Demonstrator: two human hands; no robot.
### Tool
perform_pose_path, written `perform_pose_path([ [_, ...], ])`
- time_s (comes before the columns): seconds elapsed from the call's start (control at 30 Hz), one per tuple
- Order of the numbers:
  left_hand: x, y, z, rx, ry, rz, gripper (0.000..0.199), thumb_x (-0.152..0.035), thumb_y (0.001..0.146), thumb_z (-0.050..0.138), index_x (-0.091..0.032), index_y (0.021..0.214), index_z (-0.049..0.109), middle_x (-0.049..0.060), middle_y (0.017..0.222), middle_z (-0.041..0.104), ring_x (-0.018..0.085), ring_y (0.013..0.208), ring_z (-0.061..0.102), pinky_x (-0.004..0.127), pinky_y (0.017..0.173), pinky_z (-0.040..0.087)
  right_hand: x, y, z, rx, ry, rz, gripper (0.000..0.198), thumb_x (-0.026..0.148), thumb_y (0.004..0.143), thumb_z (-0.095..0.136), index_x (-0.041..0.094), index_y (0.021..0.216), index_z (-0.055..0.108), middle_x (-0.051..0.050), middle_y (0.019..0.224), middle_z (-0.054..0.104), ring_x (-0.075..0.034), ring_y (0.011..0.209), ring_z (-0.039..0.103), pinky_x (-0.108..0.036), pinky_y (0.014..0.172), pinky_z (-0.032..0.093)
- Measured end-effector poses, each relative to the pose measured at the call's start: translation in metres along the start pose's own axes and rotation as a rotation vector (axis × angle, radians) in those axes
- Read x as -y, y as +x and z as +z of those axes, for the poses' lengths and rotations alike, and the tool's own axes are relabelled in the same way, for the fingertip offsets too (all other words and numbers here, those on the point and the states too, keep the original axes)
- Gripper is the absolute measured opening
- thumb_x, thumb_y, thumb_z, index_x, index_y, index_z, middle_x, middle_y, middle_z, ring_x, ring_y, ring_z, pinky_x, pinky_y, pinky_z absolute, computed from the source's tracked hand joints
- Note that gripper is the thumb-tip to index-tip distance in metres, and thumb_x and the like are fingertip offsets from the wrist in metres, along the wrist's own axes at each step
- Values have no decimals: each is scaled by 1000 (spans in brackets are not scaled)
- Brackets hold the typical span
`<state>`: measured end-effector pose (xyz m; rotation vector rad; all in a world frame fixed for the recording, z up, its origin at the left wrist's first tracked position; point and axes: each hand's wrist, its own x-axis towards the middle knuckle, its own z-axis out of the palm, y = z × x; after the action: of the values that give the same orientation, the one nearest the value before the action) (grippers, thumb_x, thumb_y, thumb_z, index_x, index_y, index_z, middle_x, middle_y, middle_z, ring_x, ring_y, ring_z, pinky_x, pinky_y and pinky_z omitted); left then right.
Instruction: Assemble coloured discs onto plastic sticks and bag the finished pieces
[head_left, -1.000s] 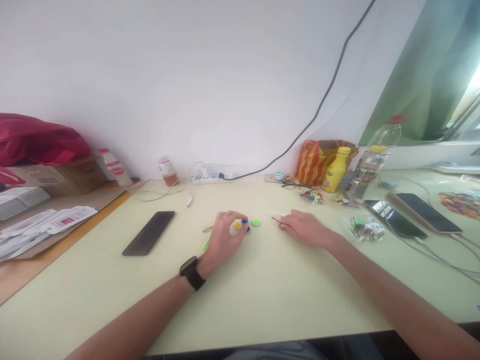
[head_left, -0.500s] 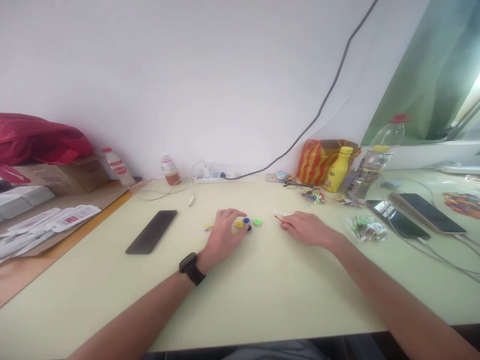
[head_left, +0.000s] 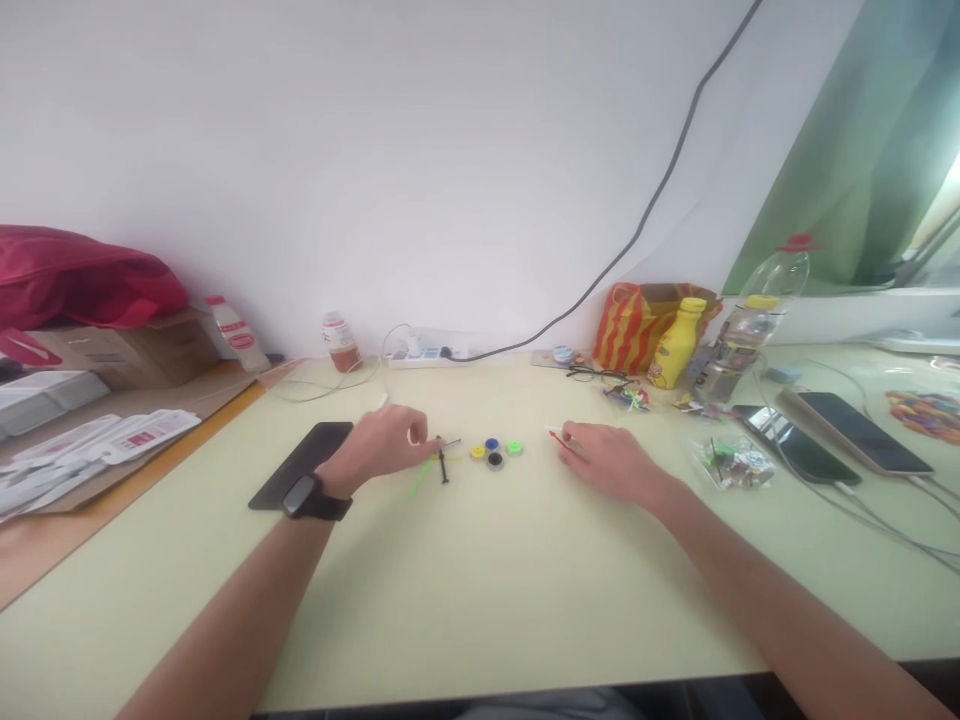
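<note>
My left hand reaches over a small pile of thin coloured plastic sticks, green, black, blue and yellow. Its thumb and finger are pinched at the pile's upper end; which stick lies between them I cannot tell. Just right of the pile are small round plastic pieces: a yellow one, a blue one, a black one and a green one. My right hand rests on the table with its fingers closed on a thin red arrow-tipped stick, which points up and left.
A black phone lies partly under my left hand. On the right are a clear bag of small parts, two phones with cables, a yellow bottle and a striped bag. A power strip stands by the wall.
My left hand has moved left from beside the round pieces to the thin sticks, which now show more fully. My right hand stays in place with the red stick.
</note>
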<state>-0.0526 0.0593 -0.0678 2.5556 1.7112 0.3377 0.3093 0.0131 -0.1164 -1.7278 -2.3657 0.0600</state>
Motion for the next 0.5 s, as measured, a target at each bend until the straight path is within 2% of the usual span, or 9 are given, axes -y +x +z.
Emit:
perform_pose_path([
  [0.1,0,-3,1,158,-16,10,38,-53,80,68,-22,58,61,3,67,67,18,60,58,30,59,35,-1,-3,-1,-11,9,44,13,34,102,52,24,106,60,-4,95,74,-22,81,66,-30,66,32],
  [0.2,0,-5,2,243,-75,23,21,-39,72,71,-23,59,65,3,71,69,20,65,62,30,61,37,-1,-6,-1,-6,22,44,14,34,102,51,24,106,60,-4,92,74,-22,79,66,-30,66,32],
  [0.3,0,-6,4,263,-107,-9,12,-32,68,68,-24,60,67,5,71,67,21,67,64,29,61,36,1,-9,-2,21,58,25,13,33,102,52,24,102,61,-4,92,74,-22,79,66,-30,65,34],
  [0.5,-8,-9,5,249,-39,-12,15,-24,69,62,-22,56,54,5,67,59,19,59,55,31,57,28,5,-12,-4,2,63,-4,15,35,101,51,24,97,61,-3,91,74,-21,78,65,-30,66,35],
])
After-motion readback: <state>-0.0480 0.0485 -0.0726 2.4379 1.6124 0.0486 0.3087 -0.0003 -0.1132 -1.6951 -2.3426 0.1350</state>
